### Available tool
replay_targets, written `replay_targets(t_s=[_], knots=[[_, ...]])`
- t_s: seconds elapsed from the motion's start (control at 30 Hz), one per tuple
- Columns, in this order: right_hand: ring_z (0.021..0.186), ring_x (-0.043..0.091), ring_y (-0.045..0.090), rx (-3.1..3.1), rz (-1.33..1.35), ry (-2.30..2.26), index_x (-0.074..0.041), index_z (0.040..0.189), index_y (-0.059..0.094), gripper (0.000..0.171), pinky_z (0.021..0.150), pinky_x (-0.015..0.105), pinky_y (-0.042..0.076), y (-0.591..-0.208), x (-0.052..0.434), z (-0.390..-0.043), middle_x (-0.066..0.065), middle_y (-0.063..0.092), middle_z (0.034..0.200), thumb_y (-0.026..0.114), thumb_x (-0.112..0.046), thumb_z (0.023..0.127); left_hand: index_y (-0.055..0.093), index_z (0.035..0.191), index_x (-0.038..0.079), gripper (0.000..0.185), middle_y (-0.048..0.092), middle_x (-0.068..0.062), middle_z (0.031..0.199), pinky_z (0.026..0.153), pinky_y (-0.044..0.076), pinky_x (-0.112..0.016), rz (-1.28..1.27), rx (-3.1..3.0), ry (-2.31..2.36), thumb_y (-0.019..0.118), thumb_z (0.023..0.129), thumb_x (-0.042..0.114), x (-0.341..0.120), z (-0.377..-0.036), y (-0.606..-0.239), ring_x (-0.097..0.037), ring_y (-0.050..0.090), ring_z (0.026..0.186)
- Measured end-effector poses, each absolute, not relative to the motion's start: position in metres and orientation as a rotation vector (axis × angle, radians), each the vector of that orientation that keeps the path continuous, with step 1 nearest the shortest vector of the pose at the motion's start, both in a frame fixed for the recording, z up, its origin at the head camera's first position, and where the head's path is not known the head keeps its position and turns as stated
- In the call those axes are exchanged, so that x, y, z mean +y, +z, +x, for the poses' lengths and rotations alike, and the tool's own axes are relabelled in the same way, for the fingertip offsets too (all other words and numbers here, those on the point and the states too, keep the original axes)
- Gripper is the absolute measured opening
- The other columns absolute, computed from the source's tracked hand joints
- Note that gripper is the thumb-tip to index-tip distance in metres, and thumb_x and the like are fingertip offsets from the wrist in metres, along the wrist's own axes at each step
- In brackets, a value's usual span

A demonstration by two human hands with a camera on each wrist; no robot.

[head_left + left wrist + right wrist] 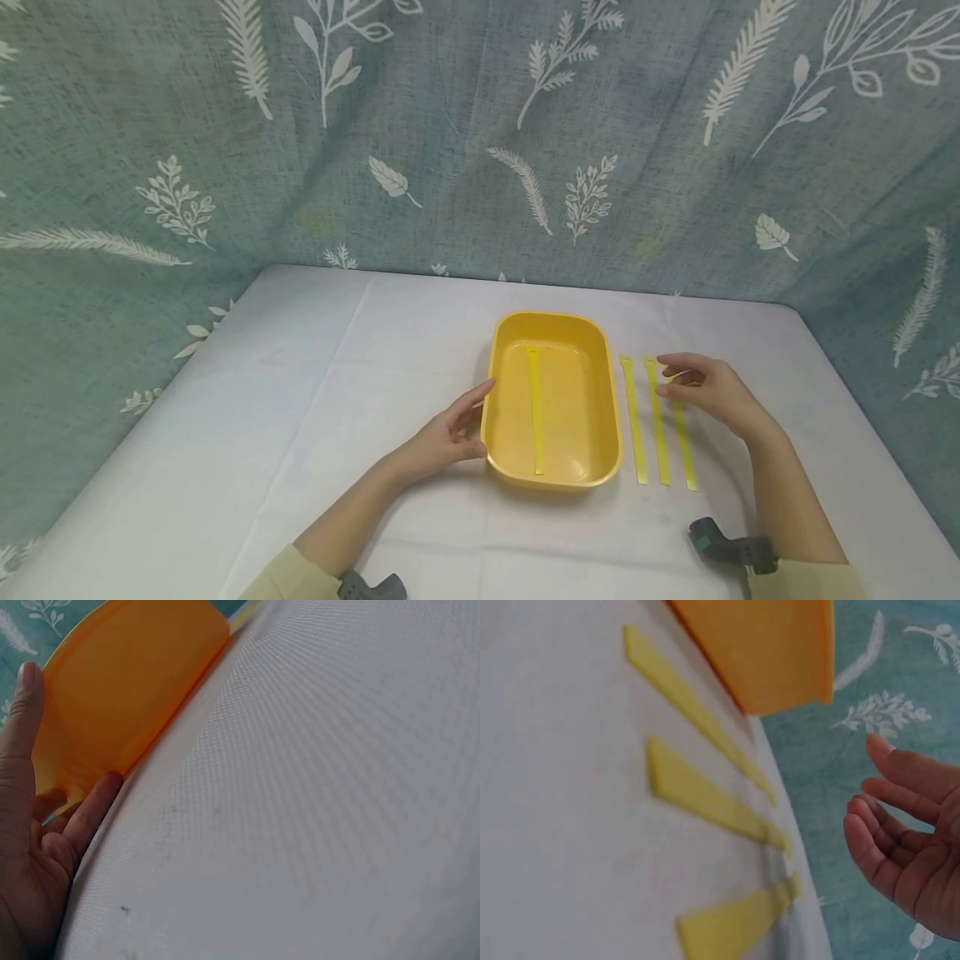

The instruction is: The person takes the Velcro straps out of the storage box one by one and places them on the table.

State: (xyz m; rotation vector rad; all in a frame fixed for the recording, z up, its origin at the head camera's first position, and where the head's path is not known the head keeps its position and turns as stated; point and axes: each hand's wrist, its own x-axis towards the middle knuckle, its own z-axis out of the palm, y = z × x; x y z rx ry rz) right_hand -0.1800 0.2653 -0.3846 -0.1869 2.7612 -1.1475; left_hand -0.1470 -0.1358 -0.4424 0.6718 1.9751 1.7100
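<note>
A yellow plastic tray (614, 408) stands on the table, and one flat yellow strip (536, 417) with a small holed end lies lengthwise inside it. My left hand (438, 442) touches the tray's left wall, its fingers and thumb spread along the side. To the right of the tray, three similar strips lie nearly parallel on the cloth: a near strip (635, 429), a middle strip (659, 437) and an outer strip (685, 446). Over the far ends of the outer two is my right hand (708, 387), fingers loosely bent. Nothing shows between them in the right wrist view.
A white cloth (337, 433) covers the table. Behind and at both sides hangs a green curtain (450, 108) with white leaf prints. Dark wrist camera mounts (731, 546) sit on both forearms.
</note>
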Motion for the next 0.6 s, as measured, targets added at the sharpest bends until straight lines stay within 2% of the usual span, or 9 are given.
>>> replay_targets(t_s=[0.17, 0.43, 0.6], knots=[[0.093, 0.022, 0.058, 2.736, -0.248, -1.21, -0.008, 0.128, 0.051, 0.058, 0.075, 0.026, 0.052, -0.373, 0.256, -0.181, 0.016, 0.057, 0.115, 0.07, -0.033, 0.079, 0.016, 0.146, 0.028, 0.084, 0.012, 0.003, 0.153, 0.091, 0.047, -0.03, 0.676, 1.978, 1.703, 0.068, 0.081, 0.02, -0.136, -0.146, -0.439, -0.027, 0.02, 0.138], [0.094, 0.022, 0.058, 2.711, -0.301, -1.247, -0.012, 0.126, 0.053, 0.056, 0.074, 0.024, 0.051, -0.356, 0.236, -0.181, 0.015, 0.057, 0.116, 0.071, -0.034, 0.077, 0.014, 0.147, 0.021, 0.084, 0.01, -0.005, 0.153, 0.09, 0.048, -0.029, 0.656, 1.967, 1.699, 0.066, 0.082, 0.009, -0.135, -0.14, -0.425, -0.03, 0.02, 0.137], [0.093, 0.021, 0.058, 2.676, -0.325, -1.279, -0.014, 0.124, 0.054, 0.059, 0.073, 0.024, 0.051, -0.347, 0.226, -0.18, 0.014, 0.057, 0.115, 0.073, -0.038, 0.074, 0.016, 0.146, 0.028, 0.083, 0.011, 0.0, 0.153, 0.09, 0.048, -0.029, 0.679, 1.981, 1.697, 0.068, 0.081, 0.02, -0.134, -0.143, -0.431, -0.028, 0.022, 0.137]])
